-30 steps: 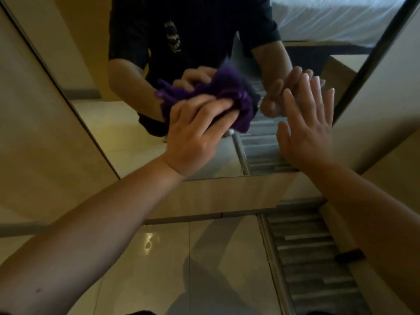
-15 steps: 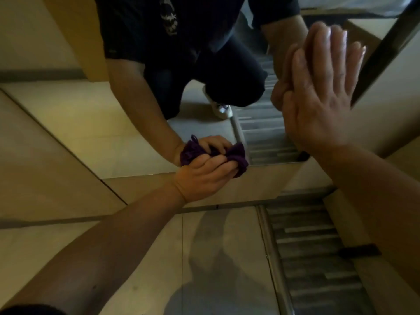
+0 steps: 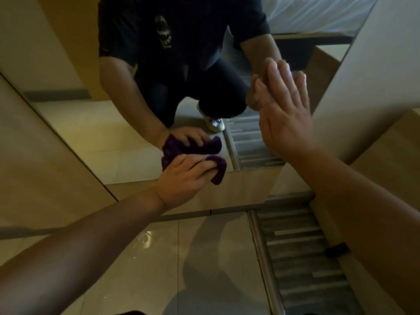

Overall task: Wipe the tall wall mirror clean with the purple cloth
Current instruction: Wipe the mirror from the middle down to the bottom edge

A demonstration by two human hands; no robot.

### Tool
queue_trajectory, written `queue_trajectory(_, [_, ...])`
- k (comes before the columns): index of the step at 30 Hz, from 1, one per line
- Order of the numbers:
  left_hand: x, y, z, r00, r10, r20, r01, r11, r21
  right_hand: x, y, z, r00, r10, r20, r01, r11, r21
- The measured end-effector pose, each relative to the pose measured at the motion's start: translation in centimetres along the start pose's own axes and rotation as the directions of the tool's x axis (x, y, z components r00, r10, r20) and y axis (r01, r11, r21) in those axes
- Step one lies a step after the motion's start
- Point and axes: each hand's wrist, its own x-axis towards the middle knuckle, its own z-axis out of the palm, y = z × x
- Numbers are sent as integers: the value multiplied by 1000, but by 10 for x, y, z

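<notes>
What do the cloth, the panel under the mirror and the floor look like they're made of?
The cloth looks like soft, fuzzy fabric, maybe microfibre: it bunches in plush folds under the left hand. The panel below the mirror looks like pale wood-look laminate with a faint grain and matte finish. The floor looks like glossy beige tile: a straight joint line and bright reflections show.

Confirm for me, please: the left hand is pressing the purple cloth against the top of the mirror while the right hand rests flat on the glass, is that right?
Not quite. The head view shows the left hand pressing the purple cloth at the bottom edge of the mirror, just above the floor, not the top. The right hand does rest flat on the glass.
</notes>
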Motion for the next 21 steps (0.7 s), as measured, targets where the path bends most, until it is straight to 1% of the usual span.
queue_trajectory(2, [30, -7, -16, 994, -12, -110, 14, 1000, 20, 0, 7, -15, 998, 14, -56, -11, 998, 57])
queue_trajectory(4, [67, -16, -29, 973, -59, -221, 74, 996, 58, 4, 21, -23, 993, 30, -111, -30, 1000, 0])
queue_trajectory(6, [104, -26, -34, 937, -129, -323, 163, 984, 78, 10, 36, -25, 991, 22, -135, -35, 995, -89])
queue_trajectory(8, [134, -28, -33, 913, -169, -371, 218, 971, 94, 14, 52, -23, 987, -35, -159, 7, 985, -171])
queue_trajectory(10, [142, -21, -19, 917, -127, -378, 191, 972, 139, 15, 65, -19, 980, -109, -167, 68, 970, -232])
queue_trajectory(13, [118, -3, 13, 959, 12, -282, 47, 978, 202, 14, 75, -11, 963, -166, -211, 111, 962, -250])
queue_trajectory(17, [88, 17, 51, 984, 68, -163, -44, 988, 146, 16, 80, 0, 951, -159, -264, 99, 969, -228])
queue_trajectory(18, [80, 22, 58, 991, 83, -102, -68, 987, 142, 16, 80, 2, 952, -146, -268, 92, 974, -206])
queue_trajectory(20, [64, 31, 74, 988, 137, 76, -148, 976, 159, 16, 81, 7, 948, -137, -286, 88, 980, -178])
queue_trajectory(21, [56, 35, 81, 979, 168, 115, -184, 972, 146, 17, 82, 9, 943, -142, -300, 91, 980, -178])
